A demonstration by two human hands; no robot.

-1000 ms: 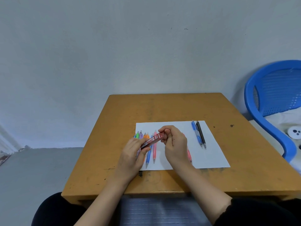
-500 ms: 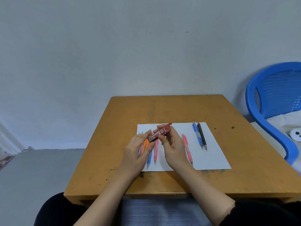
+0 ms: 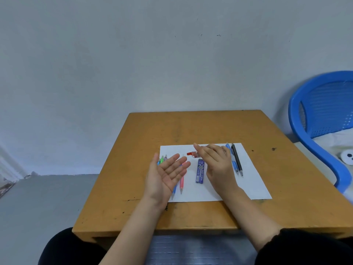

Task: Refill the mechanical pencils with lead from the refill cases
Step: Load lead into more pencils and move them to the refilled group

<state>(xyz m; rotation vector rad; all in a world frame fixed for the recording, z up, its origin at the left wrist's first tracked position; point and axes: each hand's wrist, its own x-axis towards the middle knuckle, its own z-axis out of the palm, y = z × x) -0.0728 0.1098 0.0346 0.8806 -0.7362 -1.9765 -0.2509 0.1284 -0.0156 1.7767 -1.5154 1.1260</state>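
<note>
Blue chair (image 3: 294,121) beside the table (image 3: 191,127); left grip (image 3: 164,176) and right grip (image 3: 217,165), both splayed, partly hide pencils (image 3: 181,182)

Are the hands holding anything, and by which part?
Nothing is held. The left hand is open, palm up; the right hand has straight fingers. The red case lies on the paper.
</note>
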